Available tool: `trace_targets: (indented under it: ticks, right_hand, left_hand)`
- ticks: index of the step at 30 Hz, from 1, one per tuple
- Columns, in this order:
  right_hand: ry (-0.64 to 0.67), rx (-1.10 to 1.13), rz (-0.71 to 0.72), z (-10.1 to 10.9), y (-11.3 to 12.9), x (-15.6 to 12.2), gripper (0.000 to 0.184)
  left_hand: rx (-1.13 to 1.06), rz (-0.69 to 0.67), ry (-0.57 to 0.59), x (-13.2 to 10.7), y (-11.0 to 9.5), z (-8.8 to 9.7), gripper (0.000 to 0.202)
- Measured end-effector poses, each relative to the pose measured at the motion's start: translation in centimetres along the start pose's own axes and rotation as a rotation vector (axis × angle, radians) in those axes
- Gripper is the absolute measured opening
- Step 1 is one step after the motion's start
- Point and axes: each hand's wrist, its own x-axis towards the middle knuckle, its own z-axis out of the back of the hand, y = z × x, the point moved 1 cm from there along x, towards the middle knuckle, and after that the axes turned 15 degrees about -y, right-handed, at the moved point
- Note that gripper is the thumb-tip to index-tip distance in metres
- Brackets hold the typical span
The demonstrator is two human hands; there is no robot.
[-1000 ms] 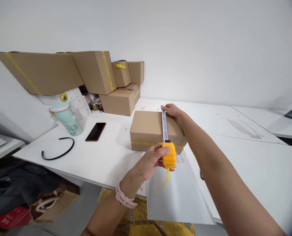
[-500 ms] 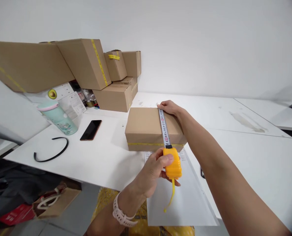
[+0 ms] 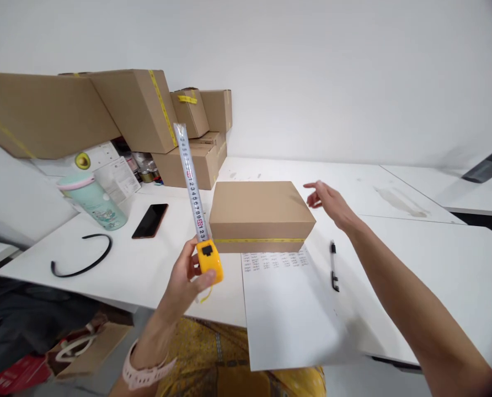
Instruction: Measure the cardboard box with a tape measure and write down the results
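My left hand (image 3: 191, 271) is closed around a yellow tape measure (image 3: 211, 263), its metal blade (image 3: 191, 184) sticking out upward and leaning left, off the box. In front of me a brown cardboard box (image 3: 258, 201) with a yellow tape band lies flat on the white table. Just past its right side hovers my right hand (image 3: 324, 199), holding nothing, fingers loosely apart and not touching the box. A sheet of paper with handwriting (image 3: 287, 314) is partly under the box's near edge. To its right lies a black-capped pen (image 3: 333, 264).
Several cardboard boxes (image 3: 134, 110) are stacked at the back left. Below them stand a mint tumbler (image 3: 95, 201), a phone (image 3: 150, 220) and a black headband-like loop (image 3: 101, 256). The table's front edge (image 3: 146, 303) runs close to my lap. A dark object (image 3: 488, 162) sits far right.
The tape measure has left the box top and swung left in my left hand. My right hand has let go of the blade's end and moved right, uncovering the pen.
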Motion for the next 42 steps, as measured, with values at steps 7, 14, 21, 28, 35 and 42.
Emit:
trace_targets:
  ticks: [7,14,21,28,35,42]
  right_hand:
    - [0.058,-0.070,0.098,0.6,1.3,-5.1,0.066]
    - [-0.196,-0.183,0.102,-0.7,4.2,0.5,0.053]
    - [-0.166,-0.257,0.531,-2.8,4.8,0.7,0.029]
    - [-0.241,-0.496,0.658,-3.4,6.0,-0.6,0.025]
    - [-0.267,-0.551,0.704,-3.6,6.2,-1.0,0.028]
    - [-0.188,-0.602,0.791,-3.4,6.2,-1.0,0.046]
  left_hand:
    - [-0.104,0.021,0.081,4.1,-0.5,0.4,0.065]
    - [-0.084,-0.123,0.130,7.1,-5.7,-1.2,0.061]
    - [-0.066,-0.122,0.240,0.8,-3.4,-3.5,0.073]
    - [-0.079,0.166,0.496,-4.4,1.6,-8.7,0.072]
    - [-0.160,0.237,0.491,-5.9,3.7,-10.3,0.073]
    - [-0.153,0.268,0.482,-6.5,4.7,-10.8,0.076]
